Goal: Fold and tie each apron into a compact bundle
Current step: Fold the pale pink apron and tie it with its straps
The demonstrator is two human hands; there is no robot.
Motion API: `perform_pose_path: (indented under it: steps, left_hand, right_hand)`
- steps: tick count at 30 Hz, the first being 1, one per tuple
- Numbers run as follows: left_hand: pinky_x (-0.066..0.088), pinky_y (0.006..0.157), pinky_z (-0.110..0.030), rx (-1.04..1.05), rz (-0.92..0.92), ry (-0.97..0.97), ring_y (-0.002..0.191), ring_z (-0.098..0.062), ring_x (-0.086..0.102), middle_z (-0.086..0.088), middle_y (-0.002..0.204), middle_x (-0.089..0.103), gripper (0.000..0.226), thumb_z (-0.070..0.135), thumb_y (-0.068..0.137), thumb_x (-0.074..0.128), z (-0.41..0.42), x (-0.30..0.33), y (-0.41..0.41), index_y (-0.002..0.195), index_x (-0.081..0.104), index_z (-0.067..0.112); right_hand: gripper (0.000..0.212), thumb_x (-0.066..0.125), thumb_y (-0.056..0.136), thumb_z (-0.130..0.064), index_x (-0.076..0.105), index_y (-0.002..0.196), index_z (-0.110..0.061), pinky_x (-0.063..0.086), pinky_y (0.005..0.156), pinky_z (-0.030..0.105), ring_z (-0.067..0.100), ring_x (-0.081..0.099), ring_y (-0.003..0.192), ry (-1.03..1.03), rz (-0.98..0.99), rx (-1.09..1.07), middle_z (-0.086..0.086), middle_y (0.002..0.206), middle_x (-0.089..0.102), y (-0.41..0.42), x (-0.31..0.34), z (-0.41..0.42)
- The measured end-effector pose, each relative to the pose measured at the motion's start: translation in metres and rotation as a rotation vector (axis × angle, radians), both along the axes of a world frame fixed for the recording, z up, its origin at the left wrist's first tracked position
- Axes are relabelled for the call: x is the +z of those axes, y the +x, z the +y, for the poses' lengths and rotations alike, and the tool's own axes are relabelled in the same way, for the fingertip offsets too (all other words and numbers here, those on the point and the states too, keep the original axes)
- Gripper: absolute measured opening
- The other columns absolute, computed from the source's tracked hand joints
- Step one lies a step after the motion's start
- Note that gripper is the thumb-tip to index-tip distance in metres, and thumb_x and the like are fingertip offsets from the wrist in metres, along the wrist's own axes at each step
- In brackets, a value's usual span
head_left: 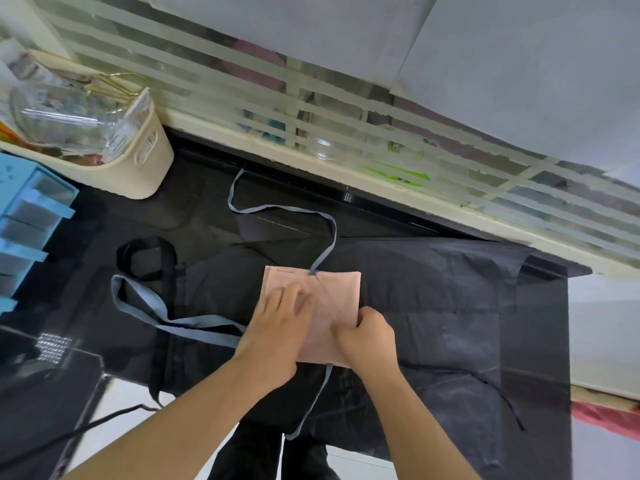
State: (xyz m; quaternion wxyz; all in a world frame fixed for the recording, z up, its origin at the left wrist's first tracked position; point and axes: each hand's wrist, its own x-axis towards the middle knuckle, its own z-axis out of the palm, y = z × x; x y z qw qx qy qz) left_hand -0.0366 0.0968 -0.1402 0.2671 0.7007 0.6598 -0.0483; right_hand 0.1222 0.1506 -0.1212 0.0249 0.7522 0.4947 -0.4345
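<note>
A pink apron (337,289), folded into a small square, lies on top of a spread-out black apron (433,306) on the dark table. My left hand (277,323) presses flat on the pink square's left part, fingers blurred. My right hand (367,336) pinches the square's right edge with curled fingers. Blue-grey straps run from the pink apron: one (277,211) snakes toward the far side, a wide loop (156,313) lies to the left, and one (311,407) hangs over the near table edge.
A cream basket (152,157) holding a glass jar stands at the far left beside blue drawers (31,216). The black apron's neck loop (145,254) lies left of the pink square. A striped partition runs along the far table edge. A black cable (86,427) trails near left.
</note>
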Motion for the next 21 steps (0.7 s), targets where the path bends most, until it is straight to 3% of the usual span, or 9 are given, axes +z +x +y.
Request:
perform_pose_path:
  steps: [3,6,13,15,17,21]
  left_hand:
    - [0.052,0.1,-0.028,0.166,-0.321,-0.124,0.123,-0.011,0.042,0.01,0.142,0.023,0.09,0.014,0.091,0.07,-0.004,-0.006,0.003,0.16,0.016,0.034]
    - [0.055,0.089,-0.023,0.259,-0.398,-0.088,0.108,-0.008,0.048,0.013,0.135,0.027,0.079,0.02,0.099,0.064,0.001,-0.015,0.002,0.159,0.015,0.04]
    - [0.055,0.104,-0.037,0.364,-0.53,-0.159,0.125,-0.011,0.048,0.013,0.148,0.031,0.106,0.028,0.084,0.082,0.016,-0.013,-0.002,0.158,0.008,0.046]
    - [0.053,0.107,-0.037,0.309,-0.524,-0.128,0.126,-0.01,0.052,0.011,0.149,0.04,0.096,0.028,0.09,0.077,0.021,-0.009,-0.006,0.16,0.011,0.038]
    - [0.051,0.109,-0.035,0.305,-0.548,-0.135,0.125,-0.009,0.055,0.013,0.145,0.048,0.075,0.026,0.097,0.07,0.024,-0.004,-0.015,0.156,0.026,0.037]
    - [0.046,0.106,-0.029,0.533,-0.772,-0.317,0.114,-0.001,0.059,0.027,0.126,0.06,0.059,0.017,0.101,0.062,0.029,-0.001,-0.036,0.146,0.045,0.051]
  right_hand:
    - [0.008,0.058,0.099,-0.017,0.053,0.105,-0.017,0.042,0.053,0.017,0.01,0.06,0.078,0.013,0.105,0.002,-0.002,0.094,0.062,0.001,0.004,-0.001]
    - [0.006,0.054,0.103,-0.017,0.048,0.103,-0.018,0.051,0.054,0.021,0.013,0.062,0.077,0.073,0.144,0.02,-0.001,0.093,0.062,-0.001,0.006,-0.007]
    - [0.015,0.051,0.103,-0.015,0.044,0.097,-0.027,0.055,0.055,0.026,0.014,0.064,0.068,0.224,0.189,0.231,-0.004,0.084,0.063,-0.029,0.015,-0.025]
    - [0.015,0.053,0.103,-0.017,0.043,0.099,-0.028,0.055,0.059,0.026,0.013,0.063,0.07,0.242,0.18,0.265,-0.006,0.085,0.061,-0.042,0.015,-0.029]
    - [0.017,0.055,0.101,-0.014,0.043,0.101,-0.027,0.059,0.066,0.029,0.012,0.064,0.075,0.241,0.201,0.225,-0.007,0.089,0.061,-0.05,0.015,-0.029]
    - [0.028,0.058,0.094,-0.007,0.043,0.101,-0.03,0.062,0.074,0.035,0.011,0.064,0.083,0.212,0.239,0.239,-0.008,0.095,0.061,-0.056,0.015,-0.024]
